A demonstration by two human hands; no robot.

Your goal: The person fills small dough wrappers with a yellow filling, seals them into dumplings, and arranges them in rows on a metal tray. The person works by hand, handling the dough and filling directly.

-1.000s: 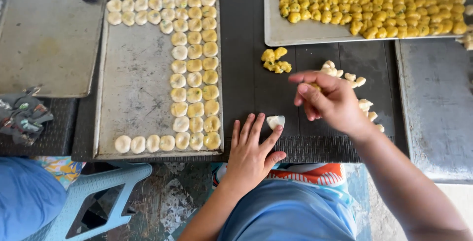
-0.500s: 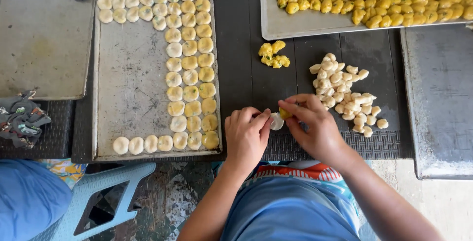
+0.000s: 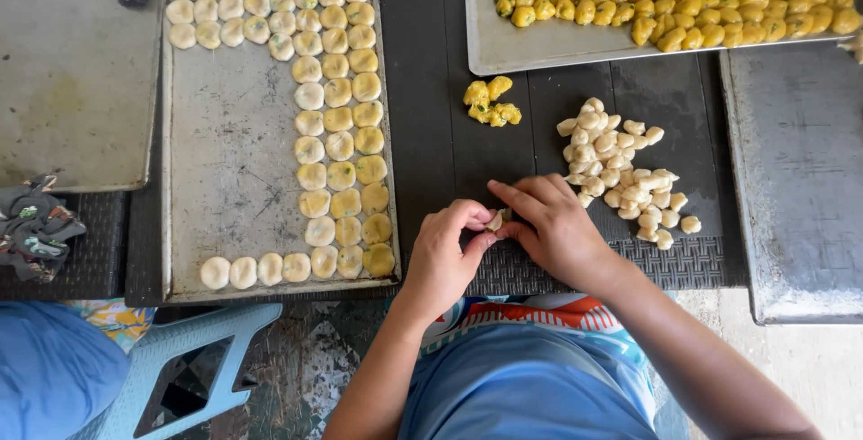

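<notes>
Nearest the camera, both hands meet at the front edge of the dark ribbed work mat point(image 3: 575, 269). The left hand point(image 3: 445, 256) and the right hand point(image 3: 553, 229) are each pinched on one small pale dough piece point(image 3: 495, 219), held between the fingertips of both, just above the mat.

Just beside the right hand, on its far right side, lies a loose heap of small pale dough lumps point(image 3: 620, 175), not yet shaped. Slightly farther off sits a small cluster of yellow filling balls point(image 3: 490, 103), apart from the heap.

To the left of the hands stands a worn grey metal baking tray point(image 3: 225, 161). It carries flattened round filled pieces point(image 3: 342, 116) set in a row along its near edge, three columns up its right side and two rows across its far edge. The middle and left of the tray hold none. By judgement, the tray is roughly half filled and much of the dough heap remains to be worked.

Farthest off, a second metal tray point(image 3: 530, 44) holds a dense mass of yellow filling balls, so supply appears ample.

A bundled patterned cloth point(image 3: 36, 224) lies at far left, and a light blue plastic stool point(image 3: 180, 368) stands below the mat.
</notes>
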